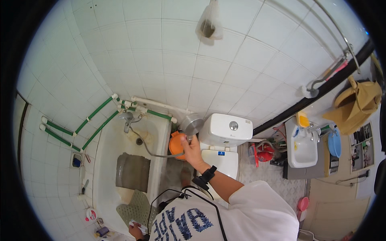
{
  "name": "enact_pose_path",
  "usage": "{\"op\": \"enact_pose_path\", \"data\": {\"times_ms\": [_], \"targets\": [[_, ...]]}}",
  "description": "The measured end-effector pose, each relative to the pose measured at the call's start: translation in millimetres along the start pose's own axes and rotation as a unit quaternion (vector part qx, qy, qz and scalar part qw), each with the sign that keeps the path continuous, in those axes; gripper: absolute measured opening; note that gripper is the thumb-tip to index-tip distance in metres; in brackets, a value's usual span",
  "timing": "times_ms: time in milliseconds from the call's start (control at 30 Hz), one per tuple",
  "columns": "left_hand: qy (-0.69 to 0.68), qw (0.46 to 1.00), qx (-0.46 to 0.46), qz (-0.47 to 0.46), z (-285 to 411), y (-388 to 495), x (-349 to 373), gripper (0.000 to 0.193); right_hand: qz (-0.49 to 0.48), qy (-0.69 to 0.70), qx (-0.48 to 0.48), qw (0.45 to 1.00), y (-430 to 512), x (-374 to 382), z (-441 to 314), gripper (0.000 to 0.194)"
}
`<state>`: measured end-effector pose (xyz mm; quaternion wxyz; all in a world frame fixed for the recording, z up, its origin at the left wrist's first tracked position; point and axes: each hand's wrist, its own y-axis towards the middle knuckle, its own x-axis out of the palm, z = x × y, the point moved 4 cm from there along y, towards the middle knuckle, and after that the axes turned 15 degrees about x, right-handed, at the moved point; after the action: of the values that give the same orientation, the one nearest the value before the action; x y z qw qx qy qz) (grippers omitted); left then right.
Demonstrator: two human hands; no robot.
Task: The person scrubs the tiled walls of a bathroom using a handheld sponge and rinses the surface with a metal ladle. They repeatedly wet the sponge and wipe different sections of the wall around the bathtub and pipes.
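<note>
My right hand (193,150) is closed around the handle of a round metal shower head (192,124), held up between the bathtub and the toilet tank; its grey hose (144,144) runs to the tub faucet (129,118). Low in the view, my left hand (136,232) holds a small white object (138,225) beside a perforated grey-green bath mat (132,208). What the white object is cannot be told. A dark grey mat (132,171) lies in the white bathtub (101,168) near the drain. An orange bucket (175,145) stands behind my right hand.
A white toilet (221,164) stands to the right of the tub. Further right are a washbasin (304,150), red items (265,152) on the floor and a blue basin (334,143). Green pipes (101,131) run along the wall. Bottles (102,231) line the tub's near edge.
</note>
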<state>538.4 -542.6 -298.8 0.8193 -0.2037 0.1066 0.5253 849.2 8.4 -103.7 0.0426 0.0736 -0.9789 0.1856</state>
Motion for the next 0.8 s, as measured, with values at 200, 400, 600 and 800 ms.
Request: {"op": "enact_pose_path", "data": {"times_ms": [200,400,600,800], "targets": [[0.023,0.999,0.006,0.036,44,-10,13,0.021,0.119,0.057,-0.09,0.987,12,-8,12,0.023],[0.06,0.997,0.004,-0.054,55,4,28,0.028,0.388,0.143,-0.108,0.904,0,-127,18,0.026],[-0.026,0.99,0.037,-0.136,25,39,26,0.008,0.468,0.177,-0.161,0.851,-44,-220,5,0.024],[-0.011,0.989,0.051,-0.141,18,41,35,0.005,0.315,0.213,-0.118,0.917,-63,-177,13,0.019]]}}
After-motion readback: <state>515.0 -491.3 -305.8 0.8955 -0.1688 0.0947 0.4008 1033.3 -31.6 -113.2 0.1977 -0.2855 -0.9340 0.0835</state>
